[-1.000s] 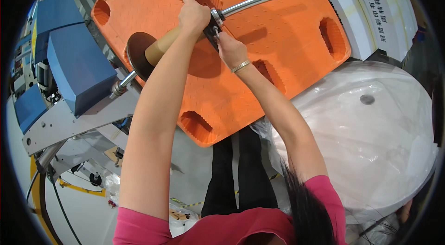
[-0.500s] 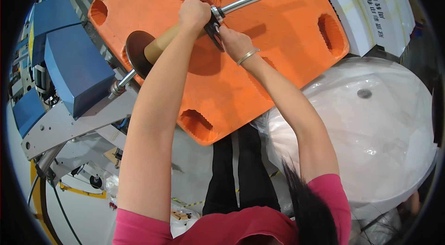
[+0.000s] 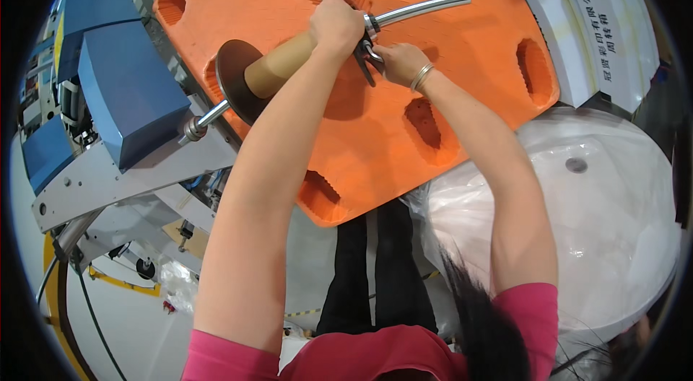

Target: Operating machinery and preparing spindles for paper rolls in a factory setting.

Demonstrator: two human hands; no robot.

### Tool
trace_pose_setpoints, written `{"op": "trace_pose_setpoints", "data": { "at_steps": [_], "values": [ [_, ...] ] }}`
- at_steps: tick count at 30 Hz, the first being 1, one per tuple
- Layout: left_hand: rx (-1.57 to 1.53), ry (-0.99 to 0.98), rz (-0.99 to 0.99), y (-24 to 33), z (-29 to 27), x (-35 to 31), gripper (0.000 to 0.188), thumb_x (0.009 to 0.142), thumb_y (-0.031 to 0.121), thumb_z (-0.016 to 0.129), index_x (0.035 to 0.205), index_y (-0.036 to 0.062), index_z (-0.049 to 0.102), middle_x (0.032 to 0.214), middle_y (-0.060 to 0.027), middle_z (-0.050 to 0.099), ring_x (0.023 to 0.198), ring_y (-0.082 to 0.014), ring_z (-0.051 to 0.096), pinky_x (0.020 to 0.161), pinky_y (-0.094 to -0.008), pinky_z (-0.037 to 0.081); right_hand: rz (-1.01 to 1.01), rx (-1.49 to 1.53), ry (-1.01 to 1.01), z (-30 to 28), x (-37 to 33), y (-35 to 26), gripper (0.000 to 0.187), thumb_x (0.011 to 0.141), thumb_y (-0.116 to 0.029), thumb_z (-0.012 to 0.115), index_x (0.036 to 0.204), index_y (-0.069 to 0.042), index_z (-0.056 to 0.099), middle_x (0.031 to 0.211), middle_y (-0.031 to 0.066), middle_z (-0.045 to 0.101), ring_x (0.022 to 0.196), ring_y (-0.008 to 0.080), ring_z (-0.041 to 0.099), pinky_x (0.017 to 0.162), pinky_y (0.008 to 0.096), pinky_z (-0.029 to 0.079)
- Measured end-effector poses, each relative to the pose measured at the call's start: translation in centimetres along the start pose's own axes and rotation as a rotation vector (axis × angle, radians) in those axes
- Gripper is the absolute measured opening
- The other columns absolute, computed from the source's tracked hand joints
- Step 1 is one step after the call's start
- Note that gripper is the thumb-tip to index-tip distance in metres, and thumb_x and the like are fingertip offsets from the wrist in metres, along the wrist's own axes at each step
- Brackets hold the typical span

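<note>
A reel (image 3: 285, 62) with a brown cardboard core lies slanted above the orange plastic pallet, a dark round disc (image 3: 236, 83) at its left end. A silver shaft (image 3: 426, 9) runs through it and sticks out at both sides. My left hand (image 3: 338, 26) is closed round the reel's right end, thumb pointing away from me. Beside it is a black end flange (image 3: 363, 63), seen nearly edge-on, with a metal collar (image 3: 371, 24) on the shaft. My right hand (image 3: 406, 66) pinches a small bent silver rod, like a hex key (image 3: 373, 53), at the flange. Its tip is hidden.
The orange pallet (image 3: 462, 85) with ribbed recesses fills the middle. To the left stands a blue and grey machine (image 3: 133, 92). At right are a large plastic-wrapped white roll (image 3: 570, 215) and white boxes (image 3: 606, 27).
The whole scene has shifted slightly right and down in view. My right hand has moved a little away from the flange, and the bent silver rod now shows more clearly. My left hand keeps its hold.
</note>
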State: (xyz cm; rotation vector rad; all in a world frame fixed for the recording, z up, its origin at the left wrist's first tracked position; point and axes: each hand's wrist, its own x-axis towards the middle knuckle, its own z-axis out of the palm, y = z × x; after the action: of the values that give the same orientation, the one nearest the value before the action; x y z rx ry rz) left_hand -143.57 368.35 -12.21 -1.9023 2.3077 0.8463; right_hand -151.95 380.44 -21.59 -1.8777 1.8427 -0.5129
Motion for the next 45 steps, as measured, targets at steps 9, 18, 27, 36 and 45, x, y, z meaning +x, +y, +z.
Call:
{"op": "trace_pose_setpoints", "data": {
  "at_steps": [9, 18, 27, 36, 45],
  "values": [
    [-0.041, 0.025, -0.001, -0.5, 0.1, 1.9, 0.065, 0.07, 0.013, 0.063, 0.114, -0.0099, 0.021, 0.086, -0.0265, 0.059, 0.084, -0.0386, 0.059, 0.076, -0.0402, 0.048, 0.043, -0.08, -0.083, -1.8, 1.3, -0.8, 0.017, 0.078, -0.021, 0.054, 0.091, -0.011, 0.048, 0.065, 0.0133, 0.06, 0.063, 0.0319, 0.061, 0.054, 0.044, 0.048],
    [0.084, -0.17, 0.128, -2.1, 1.6, 0.8, 0.05, 0.074, 0.014, 0.057, 0.111, -0.0024, 0.028, 0.094, -0.0279, 0.058, 0.092, -0.041, 0.056, 0.079, -0.0449, 0.045, 0.437, 0.103, -0.004, 0.1, -3.5, -7.7, 0.021, 0.081, -0.017, 0.049, 0.094, -0.004, 0.04, 0.067, 0.02, 0.059, 0.064, 0.0373, 0.06, 0.054, 0.0455, 0.048],
    [-0.019, -0.17, 0.243, -3.4, 3.1, -6.7, 0.046, 0.081, 0.016, 0.049, 0.122, 0.0042, 0.03, 0.079, -0.0264, 0.059, 0.076, -0.0437, 0.058, 0.071, -0.0505, 0.043, 0.481, 0.068, 0.474, 3.0, -7.6, -12.1, 0.015, 0.083, -0.02, 0.053, 0.086, -0.006, 0.047, 0.065, 0.0096, 0.051, 0.057, 0.0304, 0.054, 0.047, 0.0393, 0.044],
    [0.04, -0.134, 0.278, -2.2, 2.8, -3.7, 0.041, 0.071, 0.012, 0.056, 0.107, 0.0047, 0.038, 0.083, -0.0279, 0.059, 0.082, -0.044, 0.058, 0.076, -0.0472, 0.044, 0.397, 0.071, 0.354, 1.5, -5.7, -10.2, 0.012, 0.084, -0.019, 0.05, 0.085, -0.008, 0.046, 0.062, 0.0112, 0.056, 0.052, 0.0317, 0.057, 0.046, 0.0422, 0.046],
    [0.136, -0.184, 0.198, -1.1, 3.3, 3.2, 0.04, 0.073, 0.02, 0.053, 0.108, 0.0023, 0.046, 0.104, -0.0243, 0.057, 0.1, -0.0379, 0.054, 0.086, -0.043, 0.043, 0.298, 0.039, -0.064, -5.0, -0.7, -6.4, 0.022, 0.089, -0.026, 0.041, 0.092, -0.006, 0.048, 0.08, 0.0181, 0.06, 0.074, 0.0346, 0.06, 0.063, 0.043, 0.05]
  ]
}}
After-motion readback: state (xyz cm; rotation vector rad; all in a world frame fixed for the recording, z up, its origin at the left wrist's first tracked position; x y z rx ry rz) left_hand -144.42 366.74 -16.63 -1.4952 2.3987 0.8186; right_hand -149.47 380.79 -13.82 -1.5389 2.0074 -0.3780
